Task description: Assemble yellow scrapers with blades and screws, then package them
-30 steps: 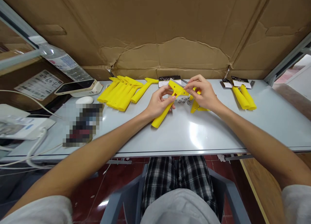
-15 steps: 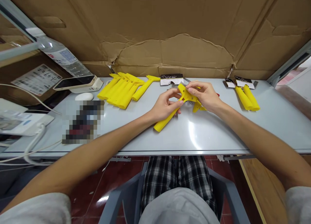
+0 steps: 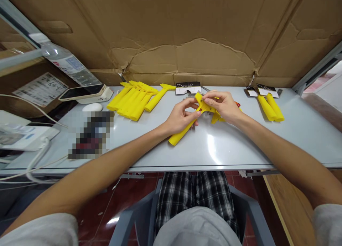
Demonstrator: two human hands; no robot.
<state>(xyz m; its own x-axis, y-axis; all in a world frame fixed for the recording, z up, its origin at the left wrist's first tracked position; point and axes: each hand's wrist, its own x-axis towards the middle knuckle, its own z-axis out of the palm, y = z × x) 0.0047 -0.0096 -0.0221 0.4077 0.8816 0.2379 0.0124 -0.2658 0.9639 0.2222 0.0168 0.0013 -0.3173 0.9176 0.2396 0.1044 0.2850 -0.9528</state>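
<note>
And here's the yellow handle [image 3: 184, 131], mid-job just above the surface [image 3: 160, 151] — left hand [image 3: 179, 118] grasping its neck, right hand [image 3: 224, 105] with fingers pinched at its head; anything smaller between them, I can't tell. Over on the right, 2 carded handles [image 3: 275, 109] look finished. On the left, the bare handles [image 3: 136, 110] lie bunched — seemingly all left to do. Early stages, I'd judge!

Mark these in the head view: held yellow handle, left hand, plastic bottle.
Held yellow handle [image 3: 183, 132]: head view, on its lower tube.
Left hand [image 3: 179, 118]: head view, on the back.
Plastic bottle [image 3: 68, 64]: head view, on its label.
</note>
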